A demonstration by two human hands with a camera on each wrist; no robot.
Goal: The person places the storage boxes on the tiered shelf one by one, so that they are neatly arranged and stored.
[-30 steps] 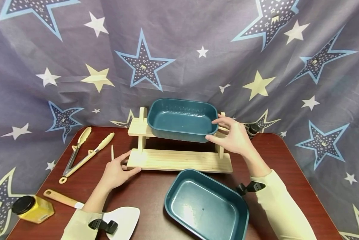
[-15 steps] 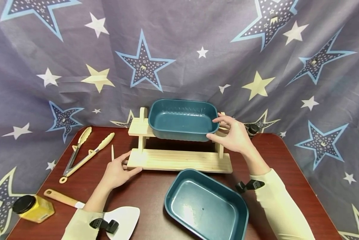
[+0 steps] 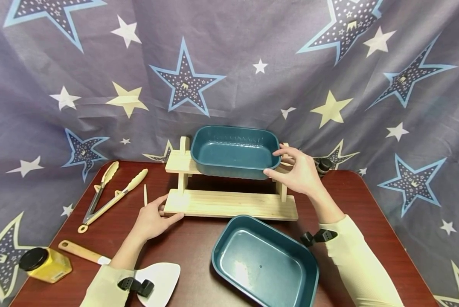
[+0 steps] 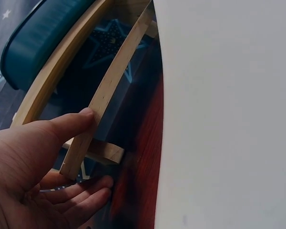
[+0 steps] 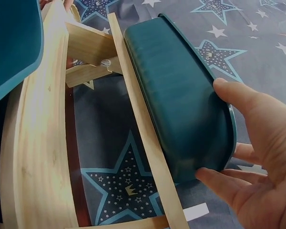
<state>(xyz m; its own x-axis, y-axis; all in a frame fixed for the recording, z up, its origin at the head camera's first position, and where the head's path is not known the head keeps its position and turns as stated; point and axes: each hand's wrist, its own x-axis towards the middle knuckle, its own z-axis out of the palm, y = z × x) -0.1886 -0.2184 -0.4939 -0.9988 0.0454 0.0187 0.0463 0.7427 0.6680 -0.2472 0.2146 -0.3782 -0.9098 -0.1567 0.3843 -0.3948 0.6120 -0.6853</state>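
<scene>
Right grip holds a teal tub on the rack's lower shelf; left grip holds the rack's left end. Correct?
Wrong shelf: the head view shows the teal tub on the upper shelf of the rack. Right grip and left grip are as you say.

Soft light, seemingly from overhead, reaches nearly everything here, leaving white glare inside the near blue tray [image 3: 265, 264], a pale sheen on the surface [image 3: 198, 247], and deep shadow between the tiers of the wooden shelf [image 3: 231, 204]. The head view looks fairly crisp. The left wrist view is dimmer, bowing the shelf, with a featureless, out-of-focus white expanse [image 4: 229, 114] at right.
</scene>
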